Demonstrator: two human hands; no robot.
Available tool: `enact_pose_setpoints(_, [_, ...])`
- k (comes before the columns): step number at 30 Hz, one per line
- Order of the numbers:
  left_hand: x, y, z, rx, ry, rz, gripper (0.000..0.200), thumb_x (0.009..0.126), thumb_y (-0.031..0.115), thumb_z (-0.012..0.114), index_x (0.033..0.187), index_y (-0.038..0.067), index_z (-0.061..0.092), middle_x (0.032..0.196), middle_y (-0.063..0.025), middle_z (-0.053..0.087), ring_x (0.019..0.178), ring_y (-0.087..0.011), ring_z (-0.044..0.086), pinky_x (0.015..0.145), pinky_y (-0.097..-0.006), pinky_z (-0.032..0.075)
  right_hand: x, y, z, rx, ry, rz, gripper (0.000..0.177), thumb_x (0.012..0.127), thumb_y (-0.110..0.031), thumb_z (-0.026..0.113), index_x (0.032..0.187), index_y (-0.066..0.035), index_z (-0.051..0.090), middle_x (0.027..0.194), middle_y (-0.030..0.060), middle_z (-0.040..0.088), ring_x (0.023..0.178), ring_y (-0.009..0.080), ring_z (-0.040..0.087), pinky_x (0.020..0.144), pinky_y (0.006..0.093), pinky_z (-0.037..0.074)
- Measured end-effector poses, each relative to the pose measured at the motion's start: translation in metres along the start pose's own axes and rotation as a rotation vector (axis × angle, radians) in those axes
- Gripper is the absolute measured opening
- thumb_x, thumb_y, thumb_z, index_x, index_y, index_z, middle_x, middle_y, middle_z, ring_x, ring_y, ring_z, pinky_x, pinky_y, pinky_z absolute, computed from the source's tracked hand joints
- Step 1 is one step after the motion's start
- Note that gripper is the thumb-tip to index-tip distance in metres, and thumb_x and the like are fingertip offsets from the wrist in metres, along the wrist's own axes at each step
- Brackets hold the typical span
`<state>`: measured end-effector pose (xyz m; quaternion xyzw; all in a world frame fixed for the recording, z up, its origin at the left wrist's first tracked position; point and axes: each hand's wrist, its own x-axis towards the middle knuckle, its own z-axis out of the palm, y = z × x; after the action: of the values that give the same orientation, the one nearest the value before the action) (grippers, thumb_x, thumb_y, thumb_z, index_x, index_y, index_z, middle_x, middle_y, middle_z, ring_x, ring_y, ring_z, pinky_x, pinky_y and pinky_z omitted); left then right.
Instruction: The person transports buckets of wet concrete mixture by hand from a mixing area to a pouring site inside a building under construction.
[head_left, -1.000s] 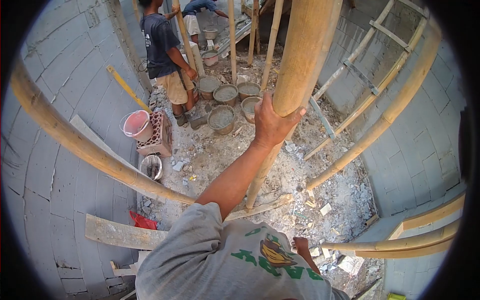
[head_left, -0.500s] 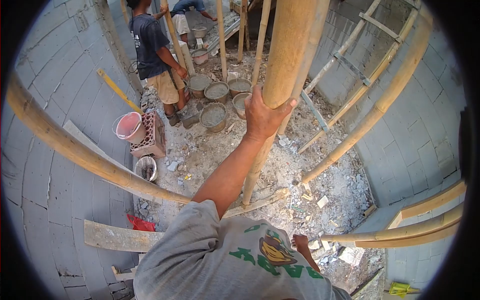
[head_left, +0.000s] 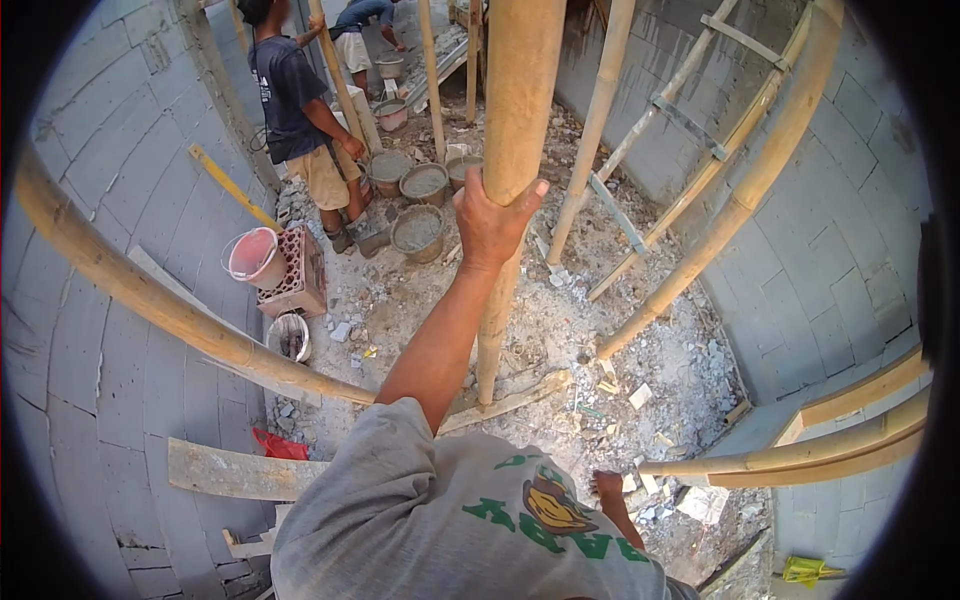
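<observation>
My left hand [head_left: 490, 225] is wrapped around a thick bamboo pole [head_left: 522, 100], its thumb on the right side. The pole stands almost upright, with its lower end by a board [head_left: 520, 400] lying on the rubble. Low beside the edge of my grey shirt [head_left: 470, 510] is my right hand [head_left: 607, 484], small and dark. Its fingers are not clear, and I cannot make out anything in it. Close by it, a bamboo pole [head_left: 740, 466] runs off to the right. Another slender bamboo pole [head_left: 597, 130] stands just behind the one I grip.
Buckets of grey mortar [head_left: 417, 232] stand near a person in a dark shirt [head_left: 285, 85]; another person [head_left: 360, 25] bends farther back. A wooden ladder [head_left: 690, 125] leans at the right wall. At left are a pink bucket [head_left: 256, 258] on a red hollow block [head_left: 300, 270] and a slanting bamboo pole [head_left: 150, 290].
The upper part of the gripped pole and my left hand have shifted left in view, uncovering the slender pole behind. The whole scene has shifted slightly. My left grip stays closed.
</observation>
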<state>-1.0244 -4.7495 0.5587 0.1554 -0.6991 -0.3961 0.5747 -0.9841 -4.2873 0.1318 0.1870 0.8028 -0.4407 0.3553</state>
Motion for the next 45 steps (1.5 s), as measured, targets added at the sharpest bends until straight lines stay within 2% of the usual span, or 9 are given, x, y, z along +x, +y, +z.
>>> enact_pose_setpoints(4, [-0.005, 0.001, 0.002, 0.068, 0.038, -0.012, 0.055, 0.06, 0.043, 0.07, 0.084, -0.001, 0.045, 0.071, -0.018, 0.057, 0.069, -0.0309, 0.058, 0.062, -0.0377, 0.046, -0.003, 0.022, -0.012, 0.006, -0.021, 0.052, 0.014, 0.071, -0.012, 0.054, 0.071, 0.002, 0.053, 0.059, 0.0119, 0.055, 0.043, 0.0215, 0.052, 0.039, 0.0324, 0.042])
enact_pose_setpoints(6, [-0.006, 0.008, 0.002, 0.081, 0.052, -0.062, 0.055, 0.06, 0.042, 0.07, 0.084, -0.001, 0.045, 0.072, -0.0169, 0.057, 0.069, -0.0295, 0.058, 0.062, -0.0369, 0.046, -0.002, 0.032, -0.017, 0.02, -0.024, 0.072, 0.014, 0.071, -0.012, 0.054, 0.071, 0.002, 0.052, 0.06, 0.0122, 0.056, 0.043, 0.0216, 0.052, 0.039, 0.0323, 0.042])
enact_pose_setpoints(15, [-0.009, 0.014, 0.004, 0.099, 0.08, -0.054, 0.053, 0.062, 0.04, 0.069, 0.084, -0.002, 0.047, 0.073, -0.0152, 0.059, 0.069, -0.025, 0.059, 0.062, -0.0335, 0.046, 0.0, 0.044, -0.031, 0.033, 0.018, 0.088, 0.018, 0.068, -0.013, 0.053, 0.074, 0.005, 0.054, 0.06, 0.0117, 0.057, 0.044, 0.0199, 0.054, 0.038, 0.0303, 0.046])
enact_pose_setpoints(19, [-0.01, 0.014, 0.006, 0.024, 0.067, -0.04, 0.052, 0.062, 0.04, 0.069, 0.085, -0.002, 0.047, 0.073, -0.015, 0.059, 0.07, -0.0256, 0.059, 0.062, -0.0335, 0.045, -0.001, 0.042, -0.04, 0.026, 0.027, 0.069, 0.019, 0.069, -0.014, 0.053, 0.075, 0.004, 0.054, 0.062, 0.0116, 0.057, 0.044, 0.0195, 0.054, 0.038, 0.0301, 0.045])
enact_pose_setpoints(26, [-0.012, 0.01, 0.009, 0.129, 0.113, -0.046, 0.052, 0.063, 0.04, 0.069, 0.084, -0.001, 0.047, 0.075, -0.0164, 0.058, 0.072, -0.0285, 0.059, 0.064, -0.0353, 0.044, -0.003, 0.052, -0.05, 0.04, 0.056, 0.066, 0.019, 0.069, -0.014, 0.053, 0.075, 0.004, 0.054, 0.061, 0.0114, 0.057, 0.044, 0.0194, 0.054, 0.038, 0.0296, 0.044])
enact_pose_setpoints(37, [-0.014, 0.012, 0.009, 0.139, 0.171, -0.088, 0.053, 0.062, 0.042, 0.069, 0.085, 0.0, 0.048, 0.075, -0.0158, 0.059, 0.071, -0.0284, 0.058, 0.064, -0.035, 0.045, -0.004, 0.052, -0.054, 0.044, -0.019, 0.034, 0.017, 0.068, -0.012, 0.054, 0.072, 0.004, 0.052, 0.059, 0.0126, 0.056, 0.042, 0.0205, 0.052, 0.037, 0.0303, 0.043])
enact_pose_setpoints(40, [-0.013, 0.005, 0.009, 0.134, 0.184, -0.082, 0.056, 0.059, 0.044, 0.07, 0.085, 0.0, 0.047, 0.075, -0.0171, 0.057, 0.071, -0.0301, 0.057, 0.064, -0.038, 0.044, -0.002, 0.043, -0.061, 0.079, -0.04, 0.091, 0.016, 0.068, -0.011, 0.054, 0.073, 0.004, 0.05, 0.058, 0.0121, 0.055, 0.041, 0.0212, 0.051, 0.035, 0.0313, 0.042])
enact_pose_setpoints(43, [-0.013, -0.004, 0.009, 0.176, 0.175, -0.145, 0.06, 0.056, 0.048, 0.07, 0.086, 0.001, 0.046, 0.076, -0.0181, 0.056, 0.073, -0.0325, 0.055, 0.064, -0.0415, 0.043, 0.023, 0.05, -0.07, 0.049, -0.043, 0.071, 0.01, 0.073, -0.01, 0.052, 0.075, 0.001, 0.051, 0.056, 0.0107, 0.052, 0.041, 0.0214, 0.048, 0.037, 0.0315, 0.04])
enact_pose_setpoints(45, [-0.014, -0.005, 0.007, 0.292, 0.156, -0.104, 0.057, 0.06, 0.047, 0.068, 0.086, 0.001, 0.047, 0.077, -0.0186, 0.058, 0.07, -0.0309, 0.059, 0.063, -0.0372, 0.046, 0.032, 0.044, -0.078, 0.057, -0.063, 0.115, 0.007, 0.073, -0.009, 0.051, 0.074, -0.002, 0.049, 0.055, 0.0097, 0.05, 0.04, 0.0206, 0.045, 0.036, 0.0323, 0.037])
